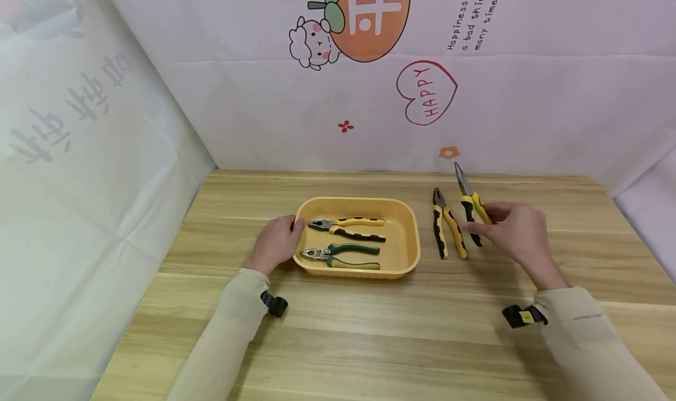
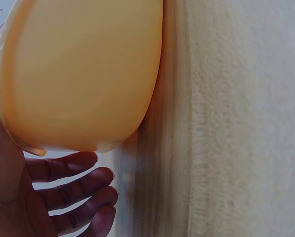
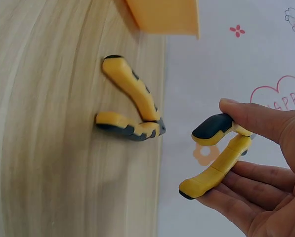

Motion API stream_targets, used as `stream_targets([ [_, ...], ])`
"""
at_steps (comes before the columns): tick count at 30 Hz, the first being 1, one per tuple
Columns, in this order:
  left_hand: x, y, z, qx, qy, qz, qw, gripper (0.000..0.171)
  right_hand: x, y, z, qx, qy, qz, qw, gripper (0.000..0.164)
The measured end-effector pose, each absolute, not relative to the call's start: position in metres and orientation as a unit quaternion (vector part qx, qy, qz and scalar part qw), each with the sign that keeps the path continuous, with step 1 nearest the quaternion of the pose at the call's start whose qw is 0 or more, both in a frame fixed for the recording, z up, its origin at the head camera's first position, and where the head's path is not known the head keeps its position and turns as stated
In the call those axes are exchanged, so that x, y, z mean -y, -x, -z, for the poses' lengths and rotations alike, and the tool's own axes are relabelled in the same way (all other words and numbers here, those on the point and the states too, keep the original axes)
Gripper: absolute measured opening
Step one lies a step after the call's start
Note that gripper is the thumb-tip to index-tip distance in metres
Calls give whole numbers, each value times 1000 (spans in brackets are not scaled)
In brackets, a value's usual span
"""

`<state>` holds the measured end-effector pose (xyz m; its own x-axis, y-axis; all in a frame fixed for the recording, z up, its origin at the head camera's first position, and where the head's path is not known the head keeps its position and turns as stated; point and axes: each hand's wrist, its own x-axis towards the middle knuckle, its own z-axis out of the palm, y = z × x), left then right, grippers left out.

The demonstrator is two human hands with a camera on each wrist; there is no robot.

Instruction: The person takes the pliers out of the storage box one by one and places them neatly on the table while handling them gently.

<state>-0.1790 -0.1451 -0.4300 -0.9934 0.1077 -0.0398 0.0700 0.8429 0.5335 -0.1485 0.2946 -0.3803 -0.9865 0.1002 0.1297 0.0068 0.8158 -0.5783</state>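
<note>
My right hand (image 1: 520,231) holds long-nose pliers (image 1: 465,184) by their yellow-and-black handles, thumb on one handle and fingers against the other. Their jaws point toward the back wall, and in the right wrist view the handles (image 3: 214,170) are spread and raised off the table. Just left of them, combination pliers (image 1: 455,232) with yellow-and-black handles lie on the table. My left hand (image 1: 277,242) grips the left end of a yellow plastic tray (image 1: 404,254), thumb at the rim and fingers outside. Inside lie yellow-and-black pliers (image 1: 359,221) and green-handled pliers (image 1: 354,248), jaws leftward.
The wooden table (image 1: 369,330) runs back to a white printed cloth (image 1: 253,113) hanging behind it. Another white cloth (image 1: 105,184) hangs along the left side. Dark wrist cameras sit on both sleeves.
</note>
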Motion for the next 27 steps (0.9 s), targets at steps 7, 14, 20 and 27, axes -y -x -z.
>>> stream_targets([
  [7, 145, 179, 431, -960, -48, -275, 30, 44, -303, 148, 388, 954, 42, -289, 71, 65],
  [14, 146, 178, 430, -960, -54, -273, 20, 44, -311, 149, 395, 957, 60, -277, 56, 68],
  [20, 146, 179, 430, -960, -54, -273, 26, 44, -317, 150, 401, 957, 72, -280, 39, 71],
  [27, 145, 180, 431, -961, -52, -270, 26, 45, -323, 150, 409, 957, 82, -275, 28, 71],
])
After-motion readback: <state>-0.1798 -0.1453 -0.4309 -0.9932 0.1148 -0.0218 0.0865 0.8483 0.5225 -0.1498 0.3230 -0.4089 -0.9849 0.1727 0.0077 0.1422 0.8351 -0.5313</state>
